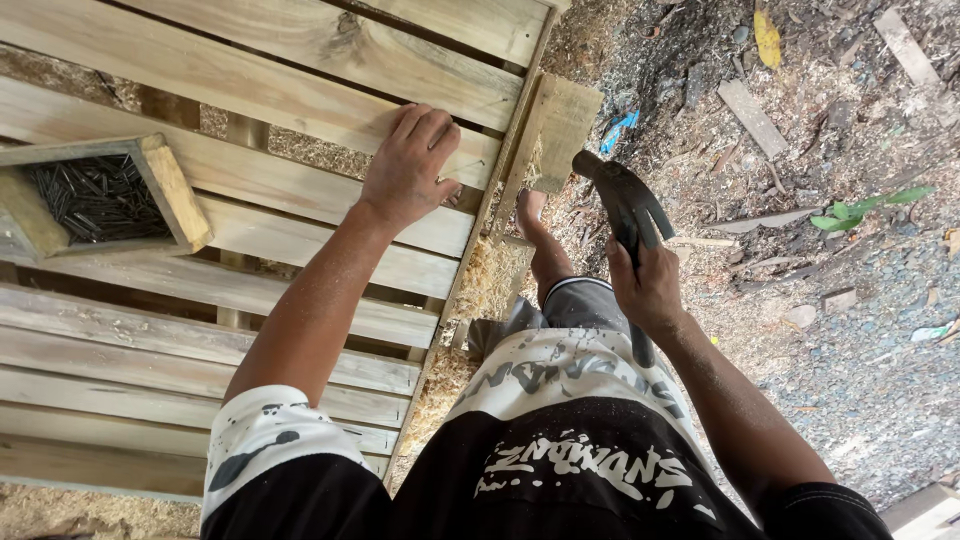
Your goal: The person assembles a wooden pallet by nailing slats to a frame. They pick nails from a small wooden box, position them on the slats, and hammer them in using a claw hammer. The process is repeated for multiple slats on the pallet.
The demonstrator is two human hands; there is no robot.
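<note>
I see my left hand (408,165) flat, fingers spread, on a slat (250,100) of the pallet (200,330). My right hand (648,285), at three o'clock, grips a hammer (622,195), raised. Most slats look seated; nail box (100,198) at nine o'clock remains full.
</note>
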